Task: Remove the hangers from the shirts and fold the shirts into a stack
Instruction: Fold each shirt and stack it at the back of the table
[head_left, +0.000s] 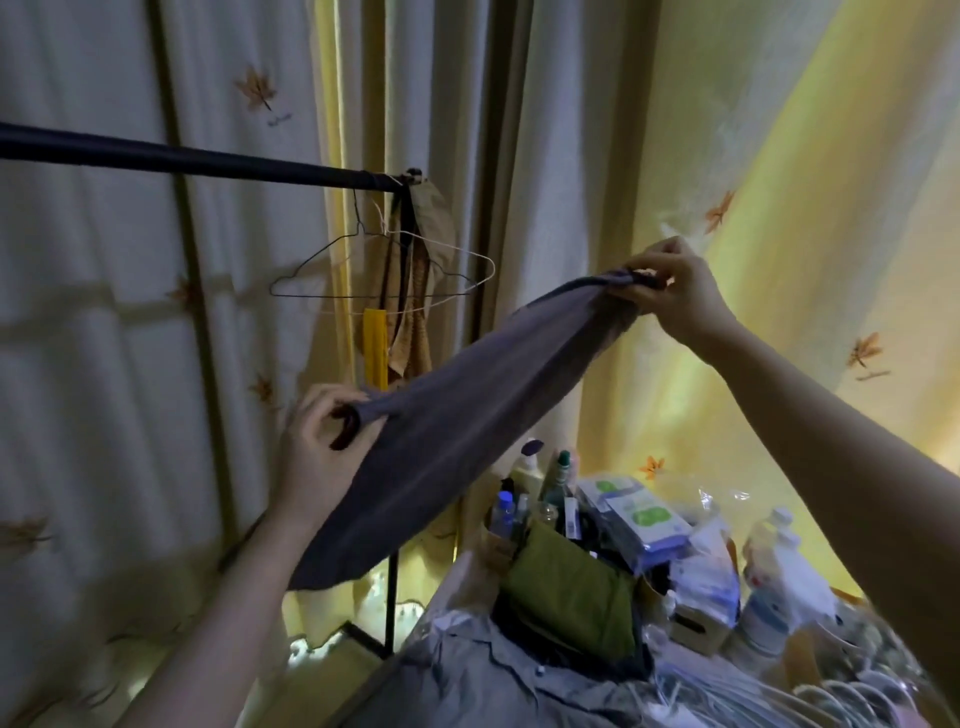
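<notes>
Across the middle of the frame, my left hand (317, 447) and right hand (680, 286) each pinch an end of a soft grey-purple shirt (467, 415), hanger-free, unfolded. Two bare wire hangers (363, 297) dangle upper centre; a folded olive-green cloth (566, 587) lies below, stack barely begun, I judge.

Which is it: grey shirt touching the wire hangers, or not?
Apart. The head view shows bare curtain between the wire hangers and the grey shirt's upper edge.
</notes>
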